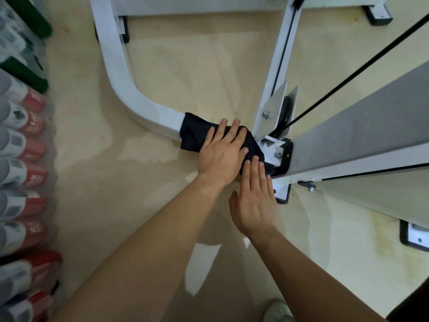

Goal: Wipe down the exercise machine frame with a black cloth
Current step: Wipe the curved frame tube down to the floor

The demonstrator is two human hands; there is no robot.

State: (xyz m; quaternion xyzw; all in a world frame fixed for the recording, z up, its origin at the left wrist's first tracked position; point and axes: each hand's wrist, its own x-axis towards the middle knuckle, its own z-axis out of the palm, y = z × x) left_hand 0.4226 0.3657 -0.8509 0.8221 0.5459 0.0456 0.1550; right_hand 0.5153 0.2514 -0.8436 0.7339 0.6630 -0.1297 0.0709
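Left edge: shrink-wrapped packs [25, 159] stacked on their sides, holding bottles with red labels; two green-ended items above them; all blurred and cut off by the picture's edge, labels unreadable. Pale floor [185, 66], glossy, with stains at the right. Exercise machine frame, white tube [120, 89]: runs down from the top, bends, then heads lower right toward a bolted joint. Black cloth [193, 133]: draped over that tube just short of the joint, its long axis lying along the tube from upper left to lower right; its underside and far end are hidden by the tube and the hands. Left hand [220, 154]: laid flat on the cloth, fingers straight and spread, pressing it against the tube, not curled round anything. Right hand [255, 201]: likewise flat and unclenched, fingers together, the fingertips touching the cloth's near end beside the joint, the palm over the floor. Pulley [287, 110]: dark wheel, mostly hidden between two white bracket plates above the joint. Black cable [359, 68]: taut, running from the pulley to the upper right edge. Grey column [359, 135]: broad, rising from the joint, cut off at the right. Foot plate [415, 235]: white on black, partly out of view. Bottom edge: a pale shoe [278, 310], blurred and partly hidden.
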